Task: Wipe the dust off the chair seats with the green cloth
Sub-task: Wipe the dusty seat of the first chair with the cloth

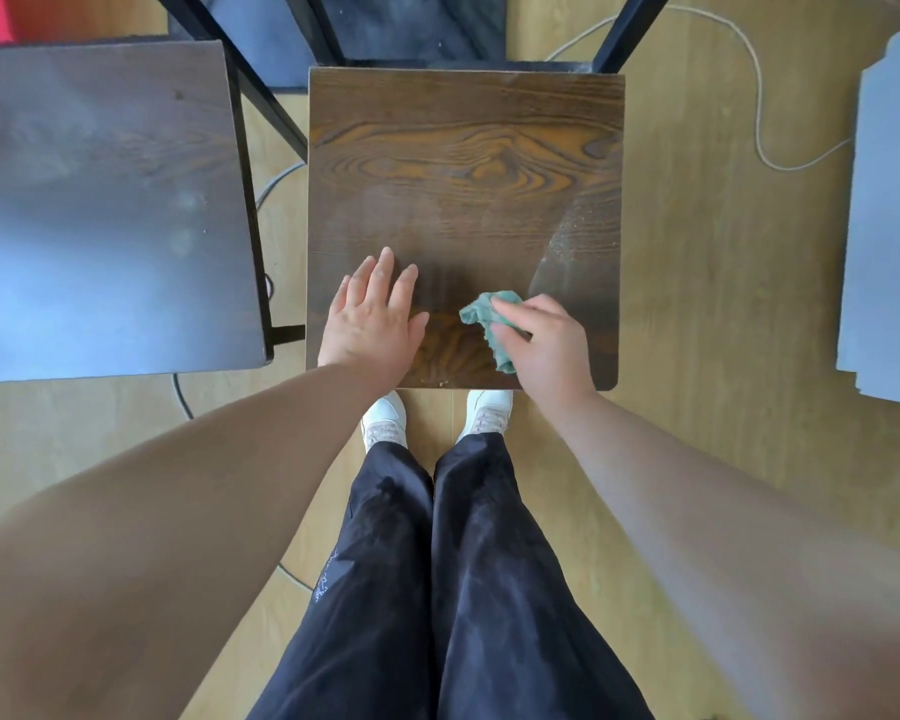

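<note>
our right hand grips the green cloth on the chair seat; left hand rests flat beside it; we should sweep toward the dust just beyond our right hand

Right hand grips bunched green cloth on the near part of the middle seat; left hand lies flat, fingers spread, beside it. Dust specks at seat's right side. Second seat left, cable on floor.
</note>
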Motion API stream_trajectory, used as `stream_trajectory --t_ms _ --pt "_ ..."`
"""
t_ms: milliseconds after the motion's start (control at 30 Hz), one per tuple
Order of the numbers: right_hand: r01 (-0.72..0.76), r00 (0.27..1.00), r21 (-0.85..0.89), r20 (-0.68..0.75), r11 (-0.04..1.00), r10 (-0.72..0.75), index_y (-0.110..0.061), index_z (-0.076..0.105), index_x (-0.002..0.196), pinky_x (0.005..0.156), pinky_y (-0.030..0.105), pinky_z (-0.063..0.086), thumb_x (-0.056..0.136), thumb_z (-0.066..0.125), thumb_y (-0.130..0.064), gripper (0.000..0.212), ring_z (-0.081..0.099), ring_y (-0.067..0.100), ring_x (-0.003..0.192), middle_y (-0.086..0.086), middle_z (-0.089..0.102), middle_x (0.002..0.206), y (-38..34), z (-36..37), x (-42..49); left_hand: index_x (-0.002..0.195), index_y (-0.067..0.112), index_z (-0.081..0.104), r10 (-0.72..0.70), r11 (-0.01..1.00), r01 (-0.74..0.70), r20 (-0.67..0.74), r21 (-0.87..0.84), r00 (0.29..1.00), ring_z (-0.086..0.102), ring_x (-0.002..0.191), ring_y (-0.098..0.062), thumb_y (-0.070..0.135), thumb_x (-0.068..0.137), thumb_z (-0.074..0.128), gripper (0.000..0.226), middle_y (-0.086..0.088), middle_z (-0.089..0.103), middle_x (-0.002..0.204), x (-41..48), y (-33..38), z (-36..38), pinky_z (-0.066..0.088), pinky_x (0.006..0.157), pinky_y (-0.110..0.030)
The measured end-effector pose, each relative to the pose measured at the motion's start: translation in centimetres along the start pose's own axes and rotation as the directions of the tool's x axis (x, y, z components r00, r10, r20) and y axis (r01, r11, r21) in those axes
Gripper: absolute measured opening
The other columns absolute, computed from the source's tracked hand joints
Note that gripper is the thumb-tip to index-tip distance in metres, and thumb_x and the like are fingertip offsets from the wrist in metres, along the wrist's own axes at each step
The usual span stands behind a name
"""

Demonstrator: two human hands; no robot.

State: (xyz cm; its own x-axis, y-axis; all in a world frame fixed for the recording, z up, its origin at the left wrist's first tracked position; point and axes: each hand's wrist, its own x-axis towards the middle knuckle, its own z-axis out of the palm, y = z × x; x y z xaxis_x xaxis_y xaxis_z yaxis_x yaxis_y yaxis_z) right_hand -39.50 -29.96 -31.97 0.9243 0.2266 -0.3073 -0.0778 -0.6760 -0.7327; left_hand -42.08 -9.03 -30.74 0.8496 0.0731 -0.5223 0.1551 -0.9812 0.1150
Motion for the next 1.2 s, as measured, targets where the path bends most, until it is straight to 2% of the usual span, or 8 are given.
stream_trajectory --t_ms 100,233,433,600,833,933,1067,1200 --pt "-0.061 0.993 0.03 -0.103 0.998 0.064 -0.016 0.07 0.121 0.071 0.001 0.038 0.09 0.066 -0.012 0.031 0.057 0.006 0.087 -0.002 0.061 0.101 0.3 -3.0 4.4 0.156 0.02 0.017 0.016 1.0 -0.016 -0.019 -0.007 1.0 0.006 0.152 -0.027 0.044 0.105 0.03 0.058 -0.008 0.008 0.166 1.9 1.3 -1.1 0.011 0.124 -0.044" --pt "-0.058 0.979 0.023 -0.196 0.998 0.061 -0.017 0.071 0.119 0.073 0.004 0.037 0.09 0.066 -0.011 0.03 0.056 0.008 0.085 -0.006 0.058 0.1 1.0 -6.9 11.1 0.157 0.019 0.015 0.053 0.999 -0.053 -0.038 0.006 0.998 0.004 0.152 -0.026 0.044 0.105 0.029 0.059 -0.008 0.005 0.166 5.0 3.3 -2.7 0.01 0.124 -0.043" --pt "-0.007 0.982 -0.101 -0.188 0.995 -0.013 -0.015 0.069 0.122 0.081 0.017 0.046 0.093 0.063 -0.011 0.03 0.06 0.014 0.096 -0.001 0.059 0.108 2.8 -10.9 20.1 0.158 0.022 0.009 0.072 0.997 -0.07 -0.061 0.034 0.996 0.0 0.152 -0.024 0.047 0.105 0.025 0.061 -0.005 -0.001 0.166 10.3 5.6 -4.6 0.007 0.124 -0.041" --pt "0.057 0.982 -0.161 -0.166 0.985 -0.084 -0.014 0.069 0.121 0.082 0.03 0.052 0.093 0.063 -0.011 0.029 0.061 0.018 0.096 0.001 0.061 0.108 3.7 -11.7 24.6 0.158 0.022 0.012 0.072 0.997 -0.07 -0.074 0.038 0.995 0.001 0.153 -0.023 0.047 0.104 0.026 0.061 -0.005 0.002 0.166 12.8 6.4 -4.8 0.008 0.124 -0.041" --pt "0.14 0.989 -0.275 -0.002 0.951 -0.147 -0.015 0.067 0.124 0.088 0.028 0.049 0.094 0.062 -0.017 0.03 0.059 0.019 0.105 0.0 0.061 0.121 4.9 -11.3 25.8 0.158 0.021 0.014 0.053 0.999 -0.054 -0.057 -0.003 0.997 0.002 0.153 -0.022 0.047 0.104 0.027 0.061 -0.005 0.004 0.166 12.7 6.9 -4.4 0.009 0.124 -0.04" --pt "0.065 0.998 -0.249 0.04 0.966 -0.057 -0.016 0.066 0.12 0.076 0.022 0.049 0.096 0.059 -0.027 0.027 0.059 0.012 0.097 -0.005 0.06 0.114 5.0 -11.4 24.9 0.158 0.021 0.014 0.046 0.999 -0.046 -0.047 -0.001 0.998 0.003 0.152 -0.023 0.047 0.105 0.027 0.06 -0.006 0.004 0.166 11.7 6.8 -4.1 0.01 0.124 -0.041" --pt "0.013 0.999 -0.247 0.048 0.969 -0.001 -0.018 0.064 0.115 0.055 0.005 0.04 0.096 0.058 -0.03 0.023 0.057 0.004 0.082 -0.008 0.059 0.106 5.9 -10.8 21.5 0.157 0.021 0.016 0.052 0.999 -0.053 -0.044 -0.014 0.998 0.005 0.152 -0.024 0.046 0.105 0.028 0.06 -0.006 0.006 0.166 9.8 6.4 -3.8 0.011 0.124 -0.041" --pt "0.057 0.998 -0.284 0.05 0.957 -0.044 -0.016 0.066 0.12 0.07 0.014 0.041 0.096 0.06 -0.021 0.026 0.055 0.009 0.094 -0.006 0.057 0.112 6.5 -10.1 18.4 0.157 0.02 0.017 0.073 0.997 -0.073 -0.033 -0.009 0.997 0.004 0.152 -0.024 0.045 0.104 0.031 0.06 -0.007 0.007 0.166 7.6 5.6 -3.0 0.01 0.124 -0.041"
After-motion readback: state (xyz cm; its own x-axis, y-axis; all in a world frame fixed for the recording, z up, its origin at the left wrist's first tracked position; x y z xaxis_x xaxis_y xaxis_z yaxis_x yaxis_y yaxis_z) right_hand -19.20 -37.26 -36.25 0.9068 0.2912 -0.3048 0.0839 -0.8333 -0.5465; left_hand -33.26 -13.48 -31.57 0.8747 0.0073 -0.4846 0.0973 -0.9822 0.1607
